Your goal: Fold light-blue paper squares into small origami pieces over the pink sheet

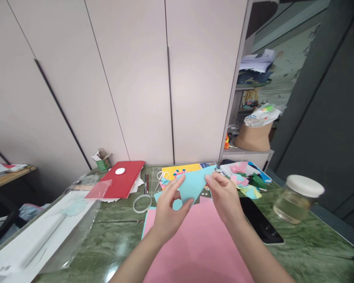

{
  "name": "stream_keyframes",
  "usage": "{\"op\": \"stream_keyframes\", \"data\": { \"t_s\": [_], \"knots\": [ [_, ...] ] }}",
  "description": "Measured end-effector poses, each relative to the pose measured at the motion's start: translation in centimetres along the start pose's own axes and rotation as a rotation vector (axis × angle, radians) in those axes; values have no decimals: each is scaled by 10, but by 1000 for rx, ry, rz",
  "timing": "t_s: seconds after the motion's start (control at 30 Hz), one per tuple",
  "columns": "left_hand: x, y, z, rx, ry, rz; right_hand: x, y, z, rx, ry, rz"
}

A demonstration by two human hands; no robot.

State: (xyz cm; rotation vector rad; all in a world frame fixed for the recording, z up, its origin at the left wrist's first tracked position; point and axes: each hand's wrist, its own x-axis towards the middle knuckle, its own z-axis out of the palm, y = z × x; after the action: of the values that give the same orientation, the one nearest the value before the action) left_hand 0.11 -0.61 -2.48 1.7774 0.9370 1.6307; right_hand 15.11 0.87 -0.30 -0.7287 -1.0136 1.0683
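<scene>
Between my two hands, raised above the table, is a piece of light blue paper (pixel 193 184) in a roughly triangular shape. My left hand (pixel 168 208) pinches its lower left side, thumb near the bottom corner and fingers along the upper edge. At the upper right corner, the thumb and fingers of my right hand (pixel 224 192) close on the paper. Beneath both hands lies a large pink sheet (pixel 197 243), with a light blue edge showing under its left side.
Behind are white scissors (pixel 163 175), yellow paper (pixel 179 170) and a tape roll (pixel 142 203). A red folder (pixel 124 179) lies to the left, beside a plastic sleeve (pixel 85 224). To the right are a black phone (pixel 261 220), a lidded jar (pixel 296 200) and coloured paper scraps (pixel 247 179).
</scene>
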Motion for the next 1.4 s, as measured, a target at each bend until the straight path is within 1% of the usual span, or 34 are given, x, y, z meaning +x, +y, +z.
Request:
{"op": "stream_keyframes", "data": {
  "t_s": [0.2,0.43,0.57,0.73,0.8,0.9,0.97,1.13,1.4],
  "knots": [
    [-1,-4,-1,8,-42,8,-1,-5,0,57,7,6],
    [-1,2,1,28,-1,22,0,-4,-4,103,33,-14],
    [-3,5,0,42,-19,37,3,-8,-6,150,70,-24],
    [-5,5,-2,54,-48,56,11,-14,-16,150,140,-68],
    [-6,5,-2,45,-67,48,11,-16,-19,127,118,-74],
    [-6,5,-1,10,-93,21,7,-17,-19,14,-12,-60],
    [-6,5,-1,-19,-103,4,3,-17,-17,-50,-57,-43],
    [-6,4,0,-32,-110,-12,0,-15,-14,-46,-8,-49],
    [-6,5,-1,-39,-149,-33,7,-14,-16,102,40,-56]
  ]
}}
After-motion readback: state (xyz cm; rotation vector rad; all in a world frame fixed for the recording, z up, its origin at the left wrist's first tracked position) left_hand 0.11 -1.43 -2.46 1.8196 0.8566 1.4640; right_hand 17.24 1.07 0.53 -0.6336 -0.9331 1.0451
